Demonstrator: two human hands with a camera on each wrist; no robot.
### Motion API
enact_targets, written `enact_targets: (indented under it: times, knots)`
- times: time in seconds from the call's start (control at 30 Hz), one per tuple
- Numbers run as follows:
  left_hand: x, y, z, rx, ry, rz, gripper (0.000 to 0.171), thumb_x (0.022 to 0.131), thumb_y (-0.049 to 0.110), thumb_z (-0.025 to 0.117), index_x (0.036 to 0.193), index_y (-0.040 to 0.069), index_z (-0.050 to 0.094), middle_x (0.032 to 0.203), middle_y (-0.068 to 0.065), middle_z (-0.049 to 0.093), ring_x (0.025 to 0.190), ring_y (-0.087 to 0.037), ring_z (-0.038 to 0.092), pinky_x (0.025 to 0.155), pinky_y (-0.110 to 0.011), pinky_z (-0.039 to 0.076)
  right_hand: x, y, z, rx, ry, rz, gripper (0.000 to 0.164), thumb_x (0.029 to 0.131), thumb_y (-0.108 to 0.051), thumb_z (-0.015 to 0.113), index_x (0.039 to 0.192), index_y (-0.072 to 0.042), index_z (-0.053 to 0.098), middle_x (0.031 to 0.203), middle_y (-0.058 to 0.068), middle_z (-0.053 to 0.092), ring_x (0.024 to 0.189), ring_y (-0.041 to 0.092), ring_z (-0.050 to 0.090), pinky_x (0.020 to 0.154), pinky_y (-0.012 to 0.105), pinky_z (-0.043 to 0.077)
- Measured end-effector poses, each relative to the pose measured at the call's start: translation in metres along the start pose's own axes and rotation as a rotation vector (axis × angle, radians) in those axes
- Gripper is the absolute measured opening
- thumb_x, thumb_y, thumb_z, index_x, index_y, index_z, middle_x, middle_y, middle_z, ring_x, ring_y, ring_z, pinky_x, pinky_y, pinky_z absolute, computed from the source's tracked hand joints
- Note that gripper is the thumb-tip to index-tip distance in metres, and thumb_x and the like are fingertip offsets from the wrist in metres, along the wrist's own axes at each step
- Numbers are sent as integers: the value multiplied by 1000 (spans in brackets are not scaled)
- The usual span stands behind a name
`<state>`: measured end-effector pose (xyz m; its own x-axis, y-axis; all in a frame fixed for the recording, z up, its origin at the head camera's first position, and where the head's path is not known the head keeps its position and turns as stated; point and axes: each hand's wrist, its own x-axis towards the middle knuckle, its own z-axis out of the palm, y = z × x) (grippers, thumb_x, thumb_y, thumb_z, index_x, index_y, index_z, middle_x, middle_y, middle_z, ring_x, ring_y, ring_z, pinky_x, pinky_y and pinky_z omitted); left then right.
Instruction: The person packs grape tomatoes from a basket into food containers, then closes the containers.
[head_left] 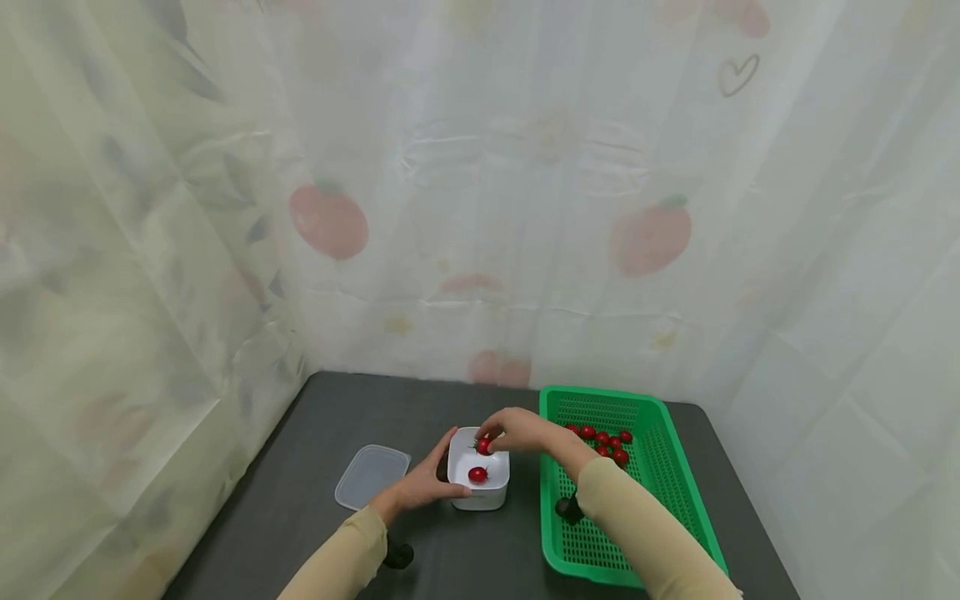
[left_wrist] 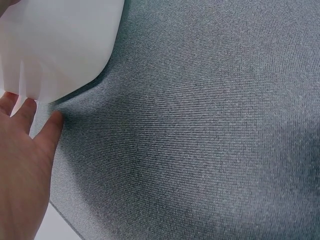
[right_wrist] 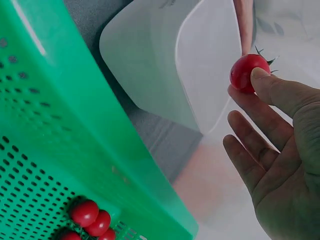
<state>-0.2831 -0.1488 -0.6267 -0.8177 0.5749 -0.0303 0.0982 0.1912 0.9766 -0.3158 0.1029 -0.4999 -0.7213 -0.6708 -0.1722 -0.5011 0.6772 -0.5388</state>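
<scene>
The right hand [head_left: 521, 431] pinches a small round red cherry tomato with a green stem [right_wrist: 245, 72] between thumb and fingertips; its other fingers are loosely bent in the right wrist view. In the head view that tomato is over the opening of a white, square, round-cornered container [head_left: 480, 501]; how high it sits relative to the rim is hard to judge. A second red tomato with a green stem [head_left: 477, 474] lies inside on the container's floor.

The left hand [head_left: 420, 485] grips the container from its left side, thumb at the near wall and fingers towards the far one.

A translucent, square plastic lid [head_left: 371, 477] lies flat to the left of the container on the dark grey tabletop [head_left: 450, 558]. To the right stands a green, rectangular, perforated plastic basket [head_left: 670, 479], with a cluster of red cherry tomatoes [head_left: 602, 437] towards its far end.
</scene>
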Motion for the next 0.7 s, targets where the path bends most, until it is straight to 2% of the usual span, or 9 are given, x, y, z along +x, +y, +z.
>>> enact_targets:
  times: [0.2,0.43,0.7]
  knots:
    - [-1,2,0,17,6,-11,115,89,22,82,165,19,-4,168,-19,9,148,-38,26,116,-58,28,12,-4,12,-66,-51,36,26,95,-14,72,119,-21,76,103,-11,71,96,5,63,86,29,53]
    - [-2,6,0,11,-4,-16,115,90,20,81,165,18,-6,168,-21,7,149,-40,23,116,-59,26,22,-7,20,-162,-97,51,21,93,-14,75,112,-22,78,93,-13,68,85,6,59,80,26,53]
    - [-3,8,1,4,-8,-7,113,91,17,80,164,16,-6,167,-23,8,146,-42,29,114,-59,30,23,-8,21,-188,-107,77,19,90,-12,79,107,-21,79,88,-12,65,81,8,58,75,26,53]
